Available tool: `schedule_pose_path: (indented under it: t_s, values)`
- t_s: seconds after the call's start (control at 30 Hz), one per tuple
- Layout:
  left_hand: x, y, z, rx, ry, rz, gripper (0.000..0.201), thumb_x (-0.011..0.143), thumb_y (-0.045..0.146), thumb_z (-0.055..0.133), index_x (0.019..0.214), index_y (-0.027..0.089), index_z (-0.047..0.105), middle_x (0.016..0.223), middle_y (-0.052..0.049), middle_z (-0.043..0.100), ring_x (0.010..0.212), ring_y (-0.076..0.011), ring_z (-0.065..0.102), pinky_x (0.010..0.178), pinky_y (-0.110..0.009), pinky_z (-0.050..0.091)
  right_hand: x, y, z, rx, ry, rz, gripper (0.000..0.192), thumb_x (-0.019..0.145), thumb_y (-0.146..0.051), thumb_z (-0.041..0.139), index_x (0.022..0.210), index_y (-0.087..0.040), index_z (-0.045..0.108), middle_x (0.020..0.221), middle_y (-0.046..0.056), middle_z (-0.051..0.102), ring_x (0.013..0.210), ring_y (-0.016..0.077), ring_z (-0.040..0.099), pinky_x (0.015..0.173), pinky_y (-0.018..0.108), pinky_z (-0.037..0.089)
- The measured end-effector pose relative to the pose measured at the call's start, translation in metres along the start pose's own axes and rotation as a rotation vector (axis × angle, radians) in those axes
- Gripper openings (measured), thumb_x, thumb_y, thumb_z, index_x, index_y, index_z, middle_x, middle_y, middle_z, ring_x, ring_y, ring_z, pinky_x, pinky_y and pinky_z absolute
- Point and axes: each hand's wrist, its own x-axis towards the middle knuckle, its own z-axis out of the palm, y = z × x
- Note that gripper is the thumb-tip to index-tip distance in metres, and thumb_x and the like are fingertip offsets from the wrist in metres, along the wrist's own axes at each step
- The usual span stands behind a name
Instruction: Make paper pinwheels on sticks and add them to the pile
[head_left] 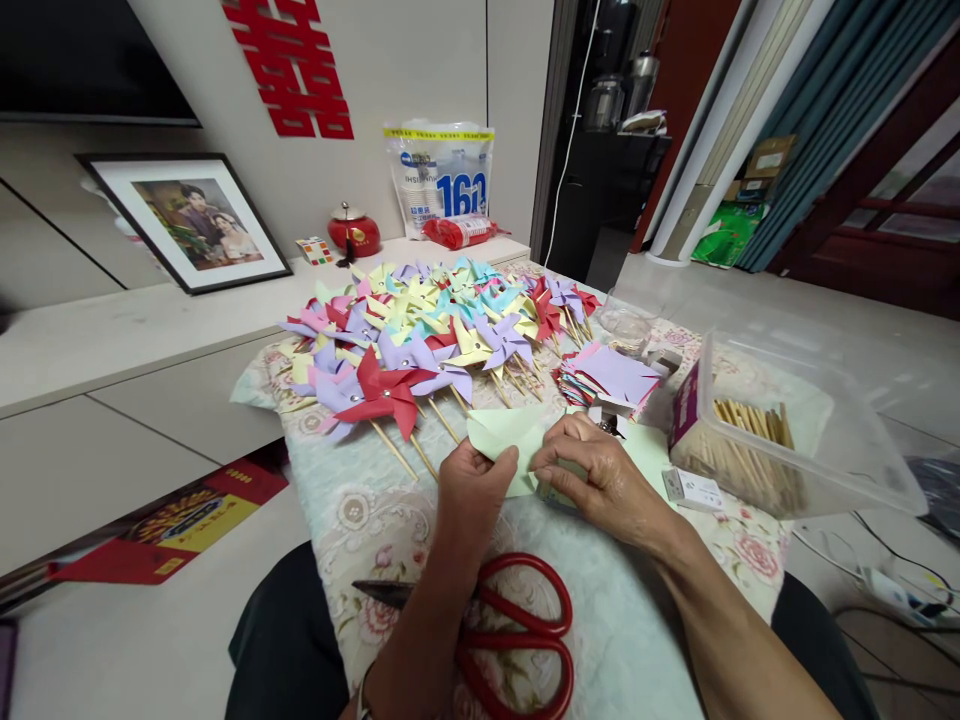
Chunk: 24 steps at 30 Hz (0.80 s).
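Item: pale green paper square (pixel 504 438), held above the cloth-covered desk (pixel 375 500), in front of the finished pinwheels (pixel 420 340).
Left hand (pixel 471 485): thumb and fingers closed on the sheet's near left edge.
Right hand (pixel 592 470): fingers pinched on its right side, bending a corner inward.
Handling, as a judgement: each tip wants bringing to the centre without creasing hard; the left grip should stay light.
Nearby: red scissors (pixel 517 625) under the wrists; stack of cut squares (pixel 611 375); clear box of wooden sticks (pixel 750 440).
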Motion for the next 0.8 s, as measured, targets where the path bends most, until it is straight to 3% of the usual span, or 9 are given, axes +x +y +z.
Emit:
schedule_pose_path:
  t_s: [0.27, 0.43, 0.8]
  values:
    - [-0.001, 0.000, 0.001, 0.016, -0.041, -0.044, 0.026, 0.063, 0.024, 0.080, 0.085, 0.012, 0.074, 0.090, -0.007, 0.081, 0.075, -0.0202, 0.072, 0.067, -0.026, 0.053, 0.000, -0.002, 0.004, -0.030, -0.040, 0.083, 0.018, 0.098, -0.016, 0.052, 0.082, -0.019, 0.059, 0.084, 0.004, 0.060, 0.084, 0.0200, 0.052, 0.076, 0.035, 0.039]
    - [-0.001, -0.001, 0.000, -0.020, -0.073, -0.070, 0.030, 0.061, 0.025, 0.082, 0.088, 0.012, 0.074, 0.078, -0.004, 0.079, 0.068, -0.0180, 0.069, 0.063, -0.025, 0.051, 0.002, -0.004, 0.008, -0.001, 0.006, 0.113, 0.017, 0.097, -0.015, 0.053, 0.081, -0.019, 0.057, 0.081, 0.003, 0.059, 0.083, 0.0194, 0.052, 0.075, 0.033, 0.038]
    - [0.001, -0.008, 0.003, -0.112, -0.142, -0.103, 0.032, 0.057, 0.020, 0.083, 0.088, 0.013, 0.075, 0.076, -0.003, 0.078, 0.062, -0.0157, 0.066, 0.061, -0.024, 0.049, 0.002, -0.006, 0.011, -0.017, 0.083, 0.216, 0.016, 0.091, -0.015, 0.054, 0.075, -0.019, 0.056, 0.076, 0.002, 0.059, 0.075, 0.0182, 0.052, 0.071, 0.032, 0.037]
